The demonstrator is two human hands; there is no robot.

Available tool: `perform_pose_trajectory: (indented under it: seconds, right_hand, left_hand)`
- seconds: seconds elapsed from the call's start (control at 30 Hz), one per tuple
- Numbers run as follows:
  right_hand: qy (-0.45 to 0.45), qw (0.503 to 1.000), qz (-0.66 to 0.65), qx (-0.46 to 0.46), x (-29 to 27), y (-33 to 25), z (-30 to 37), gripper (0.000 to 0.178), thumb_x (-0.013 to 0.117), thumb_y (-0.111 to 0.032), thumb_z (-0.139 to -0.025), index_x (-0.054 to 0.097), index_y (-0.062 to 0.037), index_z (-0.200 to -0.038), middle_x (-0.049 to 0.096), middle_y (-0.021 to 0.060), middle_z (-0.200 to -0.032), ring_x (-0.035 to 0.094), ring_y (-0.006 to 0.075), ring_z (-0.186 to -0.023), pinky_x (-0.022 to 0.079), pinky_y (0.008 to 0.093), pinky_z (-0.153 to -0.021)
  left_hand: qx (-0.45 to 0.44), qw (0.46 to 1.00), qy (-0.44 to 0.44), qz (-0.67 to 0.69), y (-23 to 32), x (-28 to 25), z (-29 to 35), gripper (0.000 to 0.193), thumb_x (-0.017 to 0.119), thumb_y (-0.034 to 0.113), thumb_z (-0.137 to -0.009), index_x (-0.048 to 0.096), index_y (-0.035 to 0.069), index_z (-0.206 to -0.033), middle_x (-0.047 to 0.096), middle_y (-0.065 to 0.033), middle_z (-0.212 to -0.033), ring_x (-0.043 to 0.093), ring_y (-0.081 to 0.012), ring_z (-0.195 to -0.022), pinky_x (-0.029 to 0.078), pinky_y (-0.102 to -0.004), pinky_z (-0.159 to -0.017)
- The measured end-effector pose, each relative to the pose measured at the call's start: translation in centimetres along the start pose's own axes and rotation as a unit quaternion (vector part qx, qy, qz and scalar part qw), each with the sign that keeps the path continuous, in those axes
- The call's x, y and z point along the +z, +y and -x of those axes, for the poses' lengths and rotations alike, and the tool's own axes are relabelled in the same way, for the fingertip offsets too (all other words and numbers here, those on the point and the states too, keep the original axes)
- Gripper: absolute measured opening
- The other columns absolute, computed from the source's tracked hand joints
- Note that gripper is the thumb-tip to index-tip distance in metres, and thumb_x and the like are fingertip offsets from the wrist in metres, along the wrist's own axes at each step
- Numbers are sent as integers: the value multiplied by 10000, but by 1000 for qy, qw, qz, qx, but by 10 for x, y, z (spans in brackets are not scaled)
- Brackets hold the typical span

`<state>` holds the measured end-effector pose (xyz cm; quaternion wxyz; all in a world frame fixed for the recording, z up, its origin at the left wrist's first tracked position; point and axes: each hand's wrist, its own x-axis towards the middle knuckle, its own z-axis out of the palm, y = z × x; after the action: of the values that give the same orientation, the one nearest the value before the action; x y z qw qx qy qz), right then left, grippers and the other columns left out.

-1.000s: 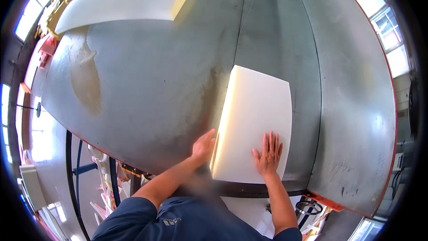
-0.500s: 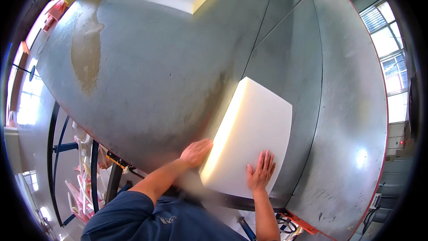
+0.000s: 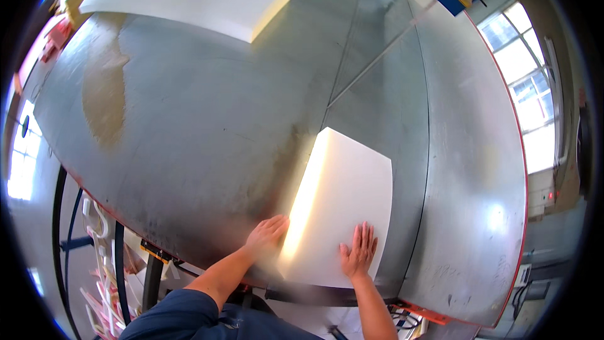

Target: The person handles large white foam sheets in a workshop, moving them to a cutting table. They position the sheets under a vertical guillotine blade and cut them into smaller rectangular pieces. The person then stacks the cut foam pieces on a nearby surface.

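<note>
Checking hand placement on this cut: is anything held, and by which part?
The white foam block: left hand presses its left side near the front corner, right hand lies flat on its top.

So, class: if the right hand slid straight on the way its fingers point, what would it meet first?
The right hand lies flat on the white foam block, fingers pointing up its length. Going on, it would only cross more of the block's top, then pass its far edge onto the bare grey metal table, as far as the picture shows.

White foam block [image 3: 343, 204] near the front edge of the grey metal table [image 3: 207, 126]; red table rim; rusty brown stain [image 3: 104, 97] toward the left edge; dark blue sleeve [image 3: 173, 318].
</note>
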<state>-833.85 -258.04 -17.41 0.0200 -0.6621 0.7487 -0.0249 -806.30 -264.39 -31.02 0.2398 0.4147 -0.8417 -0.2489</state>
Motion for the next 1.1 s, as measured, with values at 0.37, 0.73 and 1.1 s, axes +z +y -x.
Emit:
perform_pose_trajectory:
  seconds: [0.37, 0.73, 1.1]
  right_hand:
    - [28, 999, -38, 20, -8, 6, -2, 676, 585, -395, -847, 385, -84, -1413, 295, 127, -1507, 217, 362, -1407, 175, 581, -1107]
    - [14, 994, -99, 45, -13, 18, 5, 681, 576, -430, -871, 358, -116, -1434, 264, 90, -1525, 167, 292, -1432, 147, 542, -1139]
    - [60, 987, -145, 40, -12, 23, 10, 668, 608, -395, -855, 393, -98, -1414, 280, 108, -1515, 197, 311, -1422, 165, 560, -1125]
  left_hand:
    - [36, 999, 6, -22, -1, 15, -10, 489, 463, 21, -822, 493, 36, -1310, 548, -142, -1302, 484, -298, -1241, 390, -414, -994]
    - [63, 996, -17, -54, 26, 11, -20, 500, 662, 260, -778, 567, 49, -1221, 590, -125, -1234, 527, -308, -1178, 421, -421, -943]
    - [-40, 995, -91, -10, 31, 8, -19, 423, 645, 289, -796, 592, 107, -1174, 595, -77, -1171, 540, -281, -1122, 418, -419, -925]
